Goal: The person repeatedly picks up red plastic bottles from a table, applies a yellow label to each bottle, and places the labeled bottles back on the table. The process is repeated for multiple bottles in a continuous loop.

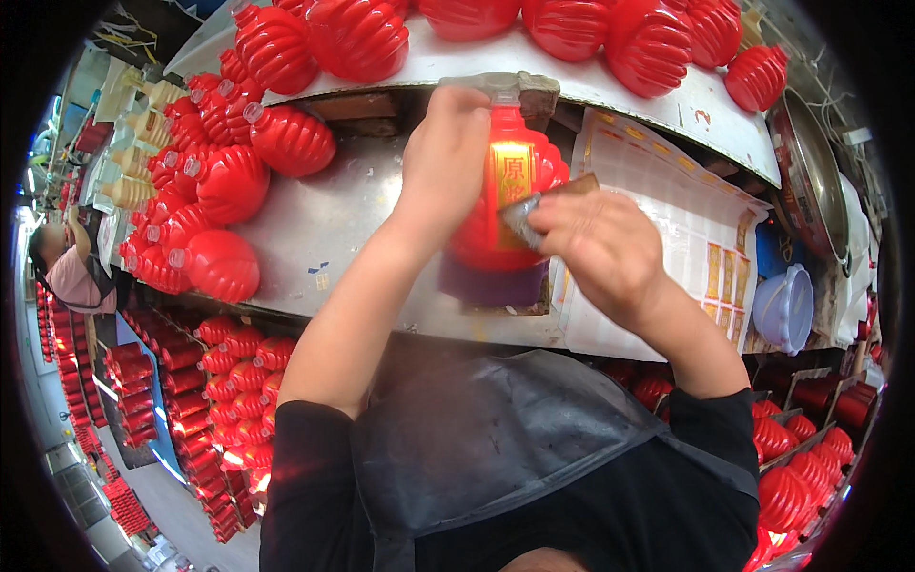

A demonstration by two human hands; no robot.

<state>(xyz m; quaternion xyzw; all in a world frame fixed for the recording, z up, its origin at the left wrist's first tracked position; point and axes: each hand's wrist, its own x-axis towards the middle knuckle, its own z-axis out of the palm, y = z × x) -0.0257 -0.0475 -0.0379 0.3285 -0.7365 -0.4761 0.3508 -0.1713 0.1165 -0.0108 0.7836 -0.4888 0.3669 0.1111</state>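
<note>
A red ribbed bottle (464, 238) with a gold label (513, 181) on its side lies in front of me, its clear neck pointing away. At the neck end my left hand (448, 148) is closed around the bottle's upper part; its fingertips are partly hidden. My right hand (605, 243), slightly blurred, grips a flat scraper-like tool (521, 221) with a greyish edge and a brown part. The tool's edge rests on or just over the lower end of the label. Under the bottle is a dark purple pad (496, 286).
Red bottles (224, 181) crowd the table's left side, and more (357, 38) line a white shelf (705, 114) at the back. Label sheets (658, 200) lie to the right, beside a pale blue bucket (784, 307). Another person (76, 272) stands far left.
</note>
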